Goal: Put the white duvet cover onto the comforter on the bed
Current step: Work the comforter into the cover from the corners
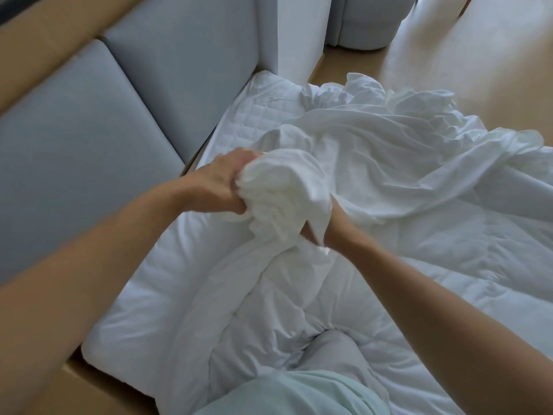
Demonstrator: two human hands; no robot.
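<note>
Two hands, one duvet cover, one comforter, two headboard cushions.

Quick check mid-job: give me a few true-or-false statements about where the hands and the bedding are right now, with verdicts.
1. The left hand grips a bunch of white cloth. True.
2. The duvet cover lies flat and smooth across the bed. False: it is crumpled in loose folds on the far part of the bed.
3. The right hand rests on the headboard. False: it is at the same bunch of white cloth, which mostly hides it.
4. The headboard is grey and padded. True.
</note>
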